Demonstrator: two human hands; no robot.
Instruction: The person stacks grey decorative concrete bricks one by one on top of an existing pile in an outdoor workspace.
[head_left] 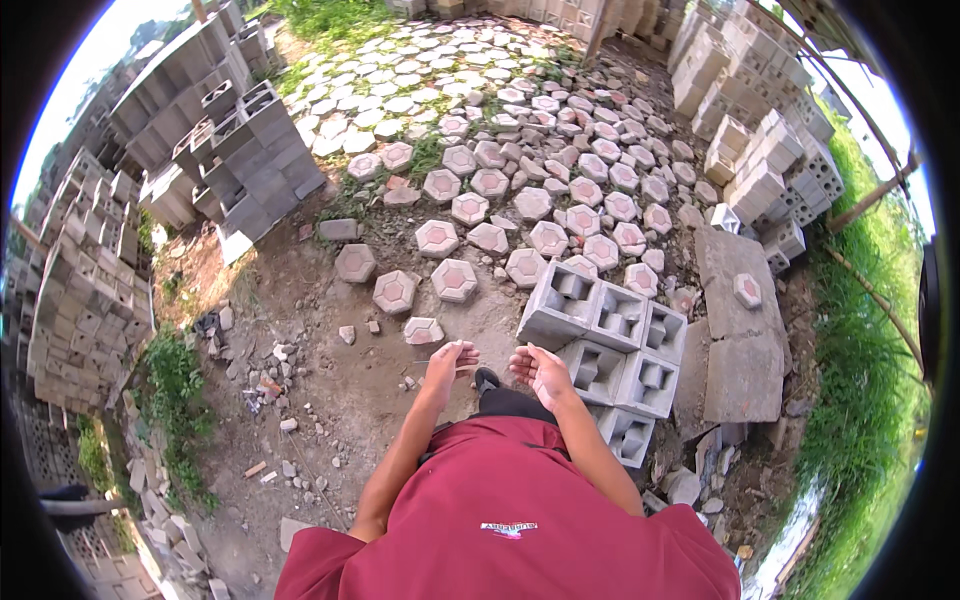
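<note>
My left hand (452,365) and my right hand (542,374) are raised in front of my body, palms turned toward each other with a gap between them. Both are empty, their fingers apart and slightly bent. Just beyond the left hand lies a broken hexagonal paving stone (423,331) on the dirt. Farther off are whole hexagonal pavers with reddish centres, among them one paver (454,280) and another (394,292). Close to the right of my right hand sit several grey hollow concrete blocks (641,384), their openings facing up.
Many hexagonal pavers (532,204) cover the ground ahead. Stacks of concrete blocks stand at left (255,155) and right (760,170). Flat concrete slabs (742,380) lie beyond the near blocks, one bearing a paver (747,291). Rubble (268,385) is scattered to the left, with grass (870,330) far right.
</note>
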